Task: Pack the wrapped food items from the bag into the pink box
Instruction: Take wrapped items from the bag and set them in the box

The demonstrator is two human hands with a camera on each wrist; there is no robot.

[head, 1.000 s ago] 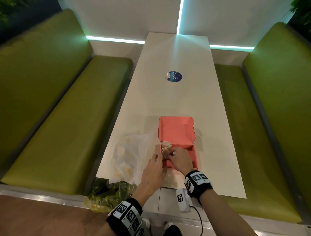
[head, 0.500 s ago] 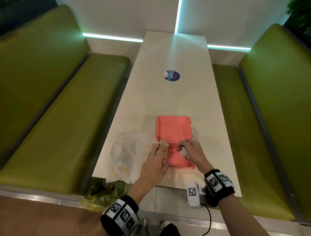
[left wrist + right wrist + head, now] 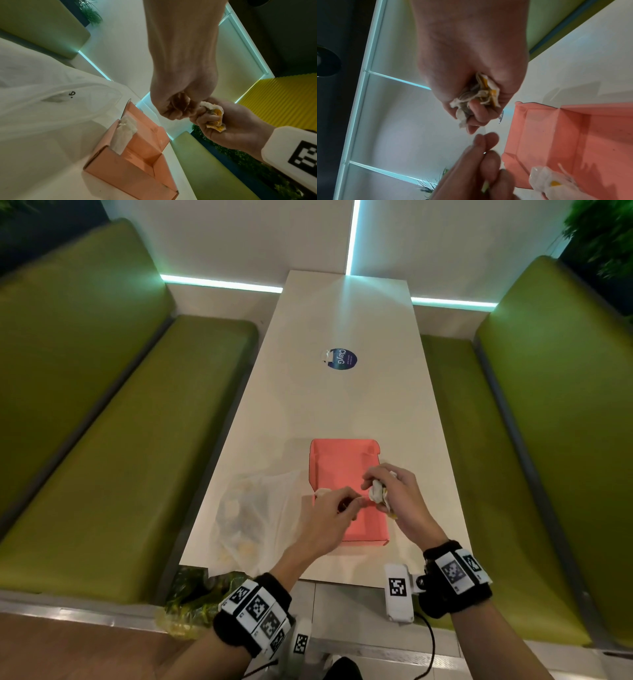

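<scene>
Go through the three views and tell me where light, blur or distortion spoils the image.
Head view: wide-angle bending bows the green benches; cyan light strips glare at the wall. Left wrist view: dim, greenish cast; pink box sharp, left hand shadowed. Right wrist view: left hand's fingers blurred in the foreground; right hand and its wrapped item slightly soft.

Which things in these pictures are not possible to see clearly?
- Left hand: whether its curled fingers pinch something; blurred in the right wrist view.
- Plastic bag: item count; cloudy film, head view.
- Wrapped item: contents; paper and right hand cover it.
</scene>
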